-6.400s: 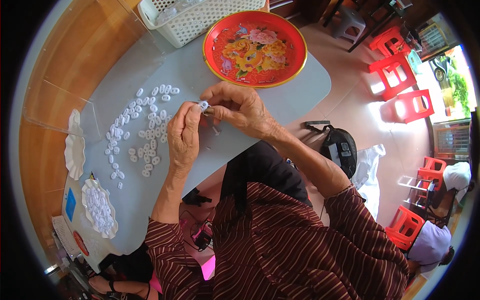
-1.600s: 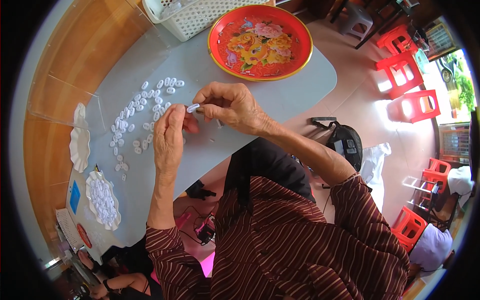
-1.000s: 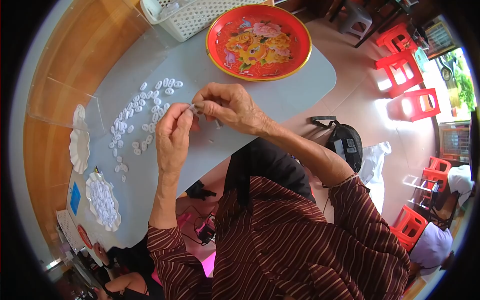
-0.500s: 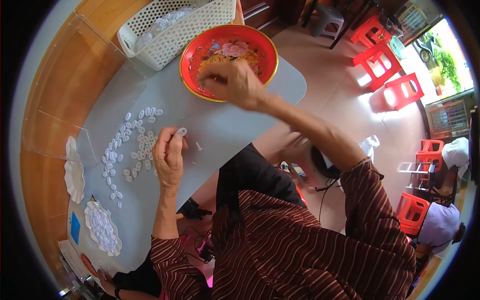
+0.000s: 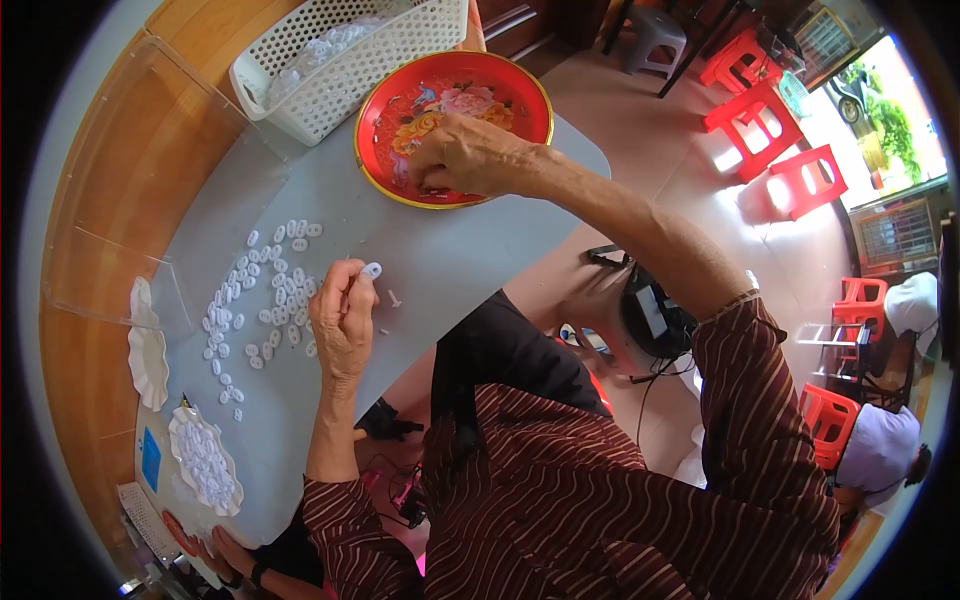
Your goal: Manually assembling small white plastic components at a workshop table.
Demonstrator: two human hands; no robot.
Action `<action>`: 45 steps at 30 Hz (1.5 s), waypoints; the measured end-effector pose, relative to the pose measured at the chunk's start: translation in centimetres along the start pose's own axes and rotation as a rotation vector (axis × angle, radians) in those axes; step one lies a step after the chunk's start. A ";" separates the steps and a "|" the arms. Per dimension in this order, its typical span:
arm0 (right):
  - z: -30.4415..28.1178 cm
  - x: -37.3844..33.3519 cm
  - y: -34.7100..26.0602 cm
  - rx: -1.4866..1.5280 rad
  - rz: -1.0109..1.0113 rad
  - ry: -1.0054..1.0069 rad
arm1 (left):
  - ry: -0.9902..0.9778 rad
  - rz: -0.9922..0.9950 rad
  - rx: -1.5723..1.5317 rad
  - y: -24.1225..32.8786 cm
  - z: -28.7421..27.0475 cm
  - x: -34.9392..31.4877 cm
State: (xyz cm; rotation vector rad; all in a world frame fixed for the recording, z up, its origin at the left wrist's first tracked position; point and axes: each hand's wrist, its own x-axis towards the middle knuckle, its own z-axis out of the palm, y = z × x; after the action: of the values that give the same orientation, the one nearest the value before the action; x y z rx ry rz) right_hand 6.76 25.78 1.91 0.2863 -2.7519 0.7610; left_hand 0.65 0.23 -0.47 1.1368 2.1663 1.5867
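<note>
My left hand (image 5: 343, 322) is closed, pinching a small white oval plastic piece with two holes (image 5: 373, 270) between thumb and fingertips, just above the grey table. Spread to its left lie several similar white oval pieces (image 5: 288, 285). Beside my left hand rests a thin white peg-like bit (image 5: 394, 298). My right hand (image 5: 475, 158) reaches down into a round red tray (image 5: 537, 118) with a gold rim and flower pattern. Its fingers are bent together near the tray's near-left side, where small white bits lie. Whatever those fingertips hold is hidden.
A white perforated basket (image 5: 330, 102) of clear-bagged pieces stands behind the tray. At left are a clear plastic panel (image 5: 110, 190), an upright wavy white dish (image 5: 148, 345) and a wavy dish heaped with white pieces (image 5: 238, 490). Another person's hands (image 5: 235, 555) rest at the lower-left table edge.
My right hand has moved slightly down and its fingers have drawn together in the tray. The left hand has turned the oval piece a little. Another person's second hand has appeared.
</note>
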 end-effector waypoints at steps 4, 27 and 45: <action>-0.3 -0.5 0.4 0.035 -0.004 -0.041 | -0.023 0.032 0.008 -1.0 0.9 0.4; 0.9 0.3 -6.5 0.513 0.363 0.151 | -0.083 0.061 -0.043 -0.6 0.4 0.0; 4.4 -1.2 -7.3 0.537 0.345 0.038 | 0.109 -0.278 -0.658 -0.2 -1.8 2.3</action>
State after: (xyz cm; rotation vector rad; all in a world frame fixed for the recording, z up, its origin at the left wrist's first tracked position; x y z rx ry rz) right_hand 8.87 17.47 1.31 -0.1092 -2.5387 1.5749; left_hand -2.09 0.52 0.67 0.5319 1.5548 2.0235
